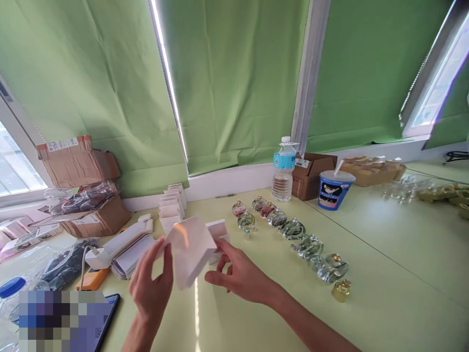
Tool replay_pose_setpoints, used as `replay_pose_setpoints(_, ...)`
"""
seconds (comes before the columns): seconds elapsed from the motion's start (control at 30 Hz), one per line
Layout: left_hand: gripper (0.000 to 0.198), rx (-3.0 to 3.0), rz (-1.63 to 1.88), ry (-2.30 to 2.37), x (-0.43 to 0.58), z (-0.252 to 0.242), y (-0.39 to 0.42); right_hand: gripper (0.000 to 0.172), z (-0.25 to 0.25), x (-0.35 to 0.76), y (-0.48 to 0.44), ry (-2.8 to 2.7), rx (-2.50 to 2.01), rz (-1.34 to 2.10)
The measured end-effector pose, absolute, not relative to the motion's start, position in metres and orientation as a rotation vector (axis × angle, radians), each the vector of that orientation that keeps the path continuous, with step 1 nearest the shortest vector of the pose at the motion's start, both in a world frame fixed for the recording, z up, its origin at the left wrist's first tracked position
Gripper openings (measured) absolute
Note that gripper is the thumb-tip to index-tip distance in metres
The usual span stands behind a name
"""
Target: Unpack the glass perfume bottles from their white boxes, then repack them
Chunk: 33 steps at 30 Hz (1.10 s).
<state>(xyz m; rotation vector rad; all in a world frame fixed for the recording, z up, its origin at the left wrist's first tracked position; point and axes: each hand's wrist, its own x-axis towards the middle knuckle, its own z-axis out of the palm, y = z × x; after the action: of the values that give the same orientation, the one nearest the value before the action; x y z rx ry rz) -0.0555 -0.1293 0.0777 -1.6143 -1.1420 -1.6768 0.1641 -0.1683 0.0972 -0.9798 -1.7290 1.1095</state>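
A plain white cardboard box [190,249], tilted and slightly blurred, is held above the table by my left hand [154,278], which pinches its left edge between thumb and fingers. My right hand [238,274] is at the box's right side, thumb and fingers apart; whether the index finger touches the box I cannot tell. Just behind, a second white box [219,229] stands upright, partly hidden by the held box and my right hand. To the right, several round glass perfume bottles [293,228] with gold-coloured necks lie in a slanting row. A gold cap [341,290] stands at the row's near end.
Several white boxes [170,210] are lined up by the wall. A water bottle [282,171], a brown carton [313,176] and a blue drink cup [334,190] stand at the back. Cartons [98,215], a charger [98,258] and a tablet-like device [106,322] are at left.
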Motion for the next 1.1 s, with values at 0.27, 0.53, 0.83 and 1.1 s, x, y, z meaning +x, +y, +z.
replay_pose_setpoints(0.27,0.053,-2.427,-1.247,-0.656,-0.024,0.062,-0.149,0.035,0.089,0.156,-0.161,-1.361,-0.946,1.108)
replay_pose_setpoints(0.53,0.023,-2.416,-1.554,-1.195,-0.013,0.067,-0.134,0.032,0.109,0.202,-0.141,-1.058,-0.946,0.694)
replay_pose_setpoints(0.83,0.038,-2.982,-1.596,-1.410,0.004,0.073,-0.092,0.037,0.103,0.206,-0.134,-1.170,-0.793,0.898)
replay_pose_setpoints(1.1,0.036,-3.440,-1.746,-1.348,-0.010,0.080,-0.111,0.033,0.106,0.200,-0.142,-1.421,-0.926,0.755)
